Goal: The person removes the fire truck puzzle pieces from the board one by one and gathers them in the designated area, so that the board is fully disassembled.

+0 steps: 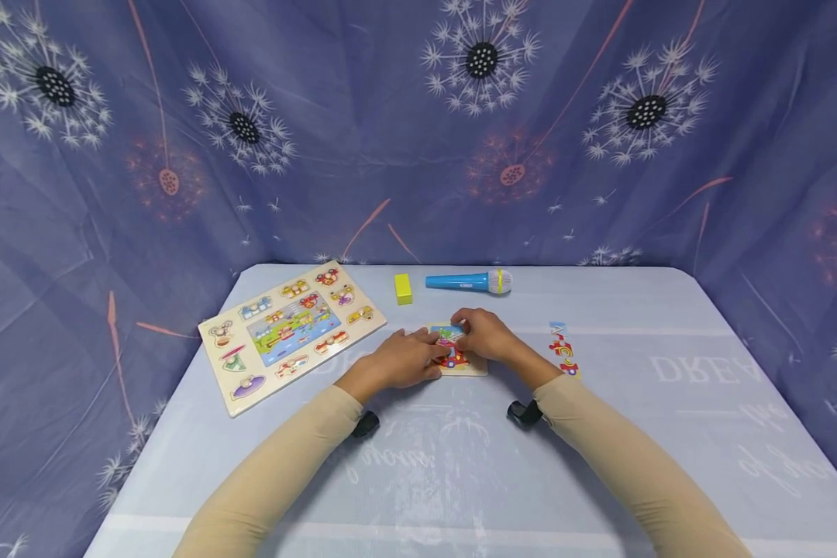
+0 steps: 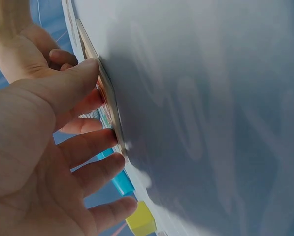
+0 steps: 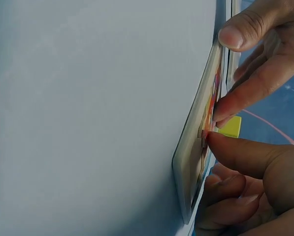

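Observation:
A small wooden jigsaw puzzle with a bright red and blue picture lies on the table between both hands. My left hand rests at its left side, fingers fairly straight. In the right wrist view, the left thumb touches the near edge while a fingertip presses the picture. My right hand holds the far right part, its fingers curled. Its thumb bears on the picture, right at a piece standing slightly proud. The right hand covers the puzzle's upper right corner.
Several loose colourful pieces lie in a column beyond the right wrist. A larger wooden peg puzzle stands at the left. Farther back are a yellow block and a blue toy microphone. A patterned curtain hangs behind the table.

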`<state>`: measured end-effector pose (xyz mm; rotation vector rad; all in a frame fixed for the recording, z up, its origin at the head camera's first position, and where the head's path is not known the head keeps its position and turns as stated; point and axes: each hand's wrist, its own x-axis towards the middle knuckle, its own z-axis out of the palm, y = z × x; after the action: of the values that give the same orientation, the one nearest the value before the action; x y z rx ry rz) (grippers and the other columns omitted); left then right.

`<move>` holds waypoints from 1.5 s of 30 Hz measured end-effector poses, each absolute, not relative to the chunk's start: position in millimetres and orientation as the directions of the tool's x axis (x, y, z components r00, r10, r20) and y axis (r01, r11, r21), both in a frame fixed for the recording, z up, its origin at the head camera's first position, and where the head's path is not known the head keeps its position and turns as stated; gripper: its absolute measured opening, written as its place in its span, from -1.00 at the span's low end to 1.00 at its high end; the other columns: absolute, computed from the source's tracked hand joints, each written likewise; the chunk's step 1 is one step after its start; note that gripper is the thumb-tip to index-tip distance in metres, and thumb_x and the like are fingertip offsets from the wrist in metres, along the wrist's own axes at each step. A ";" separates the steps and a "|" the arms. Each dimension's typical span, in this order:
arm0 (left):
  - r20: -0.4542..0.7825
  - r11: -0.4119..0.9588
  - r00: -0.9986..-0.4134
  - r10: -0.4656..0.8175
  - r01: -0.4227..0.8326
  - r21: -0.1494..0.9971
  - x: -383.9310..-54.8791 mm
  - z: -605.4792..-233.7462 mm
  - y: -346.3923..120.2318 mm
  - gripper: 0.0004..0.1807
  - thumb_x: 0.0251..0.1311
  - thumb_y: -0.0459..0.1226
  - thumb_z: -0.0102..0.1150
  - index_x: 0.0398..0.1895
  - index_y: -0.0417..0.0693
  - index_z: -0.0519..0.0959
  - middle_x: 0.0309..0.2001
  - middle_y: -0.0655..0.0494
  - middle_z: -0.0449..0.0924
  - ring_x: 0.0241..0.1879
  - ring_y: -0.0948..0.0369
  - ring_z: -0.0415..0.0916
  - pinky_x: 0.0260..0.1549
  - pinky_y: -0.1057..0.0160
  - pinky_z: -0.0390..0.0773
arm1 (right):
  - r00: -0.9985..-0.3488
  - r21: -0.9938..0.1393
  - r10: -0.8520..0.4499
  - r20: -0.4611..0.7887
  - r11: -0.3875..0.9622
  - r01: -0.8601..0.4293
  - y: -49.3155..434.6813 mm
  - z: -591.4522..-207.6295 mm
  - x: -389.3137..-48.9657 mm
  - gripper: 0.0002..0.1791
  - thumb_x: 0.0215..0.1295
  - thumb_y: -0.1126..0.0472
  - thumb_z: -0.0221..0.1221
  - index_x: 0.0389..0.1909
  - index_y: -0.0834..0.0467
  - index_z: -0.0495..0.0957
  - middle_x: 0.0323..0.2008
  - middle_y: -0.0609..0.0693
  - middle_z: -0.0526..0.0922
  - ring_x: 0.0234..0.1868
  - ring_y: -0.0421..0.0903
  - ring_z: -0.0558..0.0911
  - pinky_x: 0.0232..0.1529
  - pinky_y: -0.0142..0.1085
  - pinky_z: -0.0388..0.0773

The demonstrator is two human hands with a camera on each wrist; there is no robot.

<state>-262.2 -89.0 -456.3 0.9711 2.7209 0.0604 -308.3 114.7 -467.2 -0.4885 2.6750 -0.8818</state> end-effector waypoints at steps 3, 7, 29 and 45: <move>-0.223 0.777 -0.745 0.628 0.617 0.127 -261.6 -455.2 -88.5 -0.45 0.46 0.05 0.13 0.47 0.25 0.44 0.54 0.03 0.26 0.54 -0.01 0.16 0.38 -0.29 0.23 | -0.902 -0.610 -0.400 -0.160 0.759 -0.228 114.0 -466.8 -308.2 -0.54 0.21 0.33 0.34 0.16 0.23 0.58 -0.19 0.11 0.58 -0.17 0.00 0.52 -0.05 -0.11 0.51; -0.228 0.779 -0.746 0.626 0.614 0.128 -261.1 -454.7 -88.6 -0.45 0.46 0.05 0.12 0.48 0.27 0.42 0.54 0.04 0.24 0.54 -0.01 0.15 0.39 -0.29 0.23 | -0.912 -0.588 -0.379 -0.157 0.778 -0.222 114.0 -466.1 -307.5 -0.53 0.19 0.28 0.39 0.14 0.23 0.59 -0.16 0.12 0.59 -0.14 0.01 0.53 -0.02 -0.09 0.52; -0.216 0.771 -0.742 0.635 0.626 0.118 -263.0 -456.0 -90.3 -0.46 0.46 0.04 0.12 0.46 0.26 0.44 0.53 0.03 0.27 0.53 -0.04 0.18 0.36 -0.32 0.25 | -0.849 -0.543 -0.516 -0.109 0.747 -0.385 120.5 -464.1 -313.7 -0.55 0.25 0.36 0.28 0.19 0.24 0.59 -0.18 0.14 0.56 -0.16 0.00 0.50 -0.06 -0.10 0.49; -0.227 0.772 -0.739 0.634 0.621 0.134 -261.8 -454.4 -91.8 -0.46 0.47 0.04 0.11 0.47 0.26 0.43 0.54 0.02 0.24 0.53 -0.06 0.18 0.38 -0.31 0.23 | -0.787 -0.569 -0.596 -0.159 0.707 -0.421 131.0 -463.5 -321.7 -0.54 0.39 0.30 0.25 0.30 0.23 0.55 -0.18 0.07 0.60 -0.17 -0.06 0.52 -0.08 -0.15 0.50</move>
<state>-261.8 -91.8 -454.4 0.9782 2.7072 0.0715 -321.7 131.0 -463.5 -0.7963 2.5842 -0.7432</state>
